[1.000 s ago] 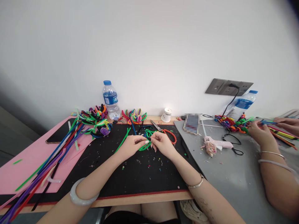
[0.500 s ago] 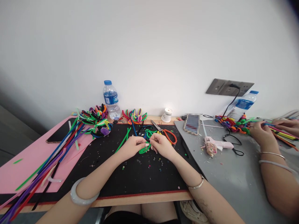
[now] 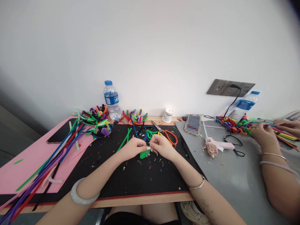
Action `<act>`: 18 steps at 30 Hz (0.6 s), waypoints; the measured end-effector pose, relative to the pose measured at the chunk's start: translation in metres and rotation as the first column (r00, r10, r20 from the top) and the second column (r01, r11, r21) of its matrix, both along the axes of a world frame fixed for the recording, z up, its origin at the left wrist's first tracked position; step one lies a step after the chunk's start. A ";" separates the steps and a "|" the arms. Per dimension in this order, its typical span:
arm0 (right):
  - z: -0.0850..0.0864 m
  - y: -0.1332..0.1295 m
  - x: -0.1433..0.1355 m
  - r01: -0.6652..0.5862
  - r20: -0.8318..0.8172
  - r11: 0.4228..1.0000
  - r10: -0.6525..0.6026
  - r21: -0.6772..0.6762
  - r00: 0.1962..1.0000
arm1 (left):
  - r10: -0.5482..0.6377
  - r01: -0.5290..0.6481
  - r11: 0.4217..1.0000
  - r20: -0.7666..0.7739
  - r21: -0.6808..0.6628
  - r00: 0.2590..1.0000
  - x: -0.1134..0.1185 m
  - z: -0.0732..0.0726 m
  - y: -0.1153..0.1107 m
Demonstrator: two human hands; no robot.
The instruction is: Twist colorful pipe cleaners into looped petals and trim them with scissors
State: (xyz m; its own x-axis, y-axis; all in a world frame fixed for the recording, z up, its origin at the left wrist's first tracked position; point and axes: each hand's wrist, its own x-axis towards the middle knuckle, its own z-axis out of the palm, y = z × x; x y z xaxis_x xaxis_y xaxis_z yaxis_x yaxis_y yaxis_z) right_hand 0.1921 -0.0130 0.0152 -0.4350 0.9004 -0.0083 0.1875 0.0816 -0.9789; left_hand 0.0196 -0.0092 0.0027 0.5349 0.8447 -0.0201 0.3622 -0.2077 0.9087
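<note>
My left hand (image 3: 134, 148) and my right hand (image 3: 161, 146) meet fingertip to fingertip above the black mat (image 3: 112, 178). Both pinch a looped green pipe cleaner (image 3: 144, 154), whose loops hang below the fingers; a small dark bit shows between the fingertips. Just behind lies a bundle of green and blue pipe cleaners (image 3: 150, 134), partly hidden by my right hand. Orange-handled scissors (image 3: 172, 137) rest beyond that hand, beside something yellow. Straight green pipe cleaners (image 3: 124, 140) lie on the mat behind my left forearm.
Long coloured pipe cleaners (image 3: 51, 159) cross the pink sheet (image 3: 21, 175) by a phone (image 3: 62, 131). Water bottle (image 3: 112, 101) and paper cup (image 3: 167, 115) stand by the wall. Right, a glue gun (image 3: 220, 144) lies near its cord; a co-worker's hands (image 3: 266, 136) hold pipe cleaners.
The green loops have shifted slightly down and turned between my fingers. My left hand has moved a little lower and right; my right hand has hardly moved.
</note>
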 end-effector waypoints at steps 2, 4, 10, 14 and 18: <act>0.000 0.000 0.002 -0.035 0.022 0.999 0.035 0.023 0.999 | -0.046 0.046 0.998 -0.009 -0.034 0.999 0.000 0.002 -0.001; 0.000 0.001 0.003 -0.065 0.039 0.996 0.063 0.060 0.997 | -0.089 0.088 0.993 -0.001 -0.081 0.996 0.000 0.004 -0.002; -0.004 0.001 0.005 -0.098 0.070 0.992 0.093 0.077 0.993 | -0.111 0.116 0.984 0.048 -0.135 0.993 0.002 0.005 -0.005; -0.004 0.001 0.004 -0.089 0.051 0.995 0.086 0.050 0.995 | -0.089 0.097 0.986 0.062 -0.138 0.994 0.002 0.003 -0.006; -0.004 0.001 0.003 -0.086 -0.015 0.996 0.086 0.028 0.996 | -0.090 0.103 0.985 0.097 -0.138 0.991 0.001 0.004 -0.005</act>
State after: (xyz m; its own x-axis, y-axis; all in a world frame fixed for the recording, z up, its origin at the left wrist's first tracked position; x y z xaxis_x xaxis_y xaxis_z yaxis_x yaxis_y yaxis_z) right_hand 0.1953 -0.0116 0.0115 -0.5107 0.8594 0.0235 0.1623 0.1233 -0.9790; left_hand 0.0202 -0.0145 0.0064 0.6191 0.7807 -0.0847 0.2619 -0.1036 0.9595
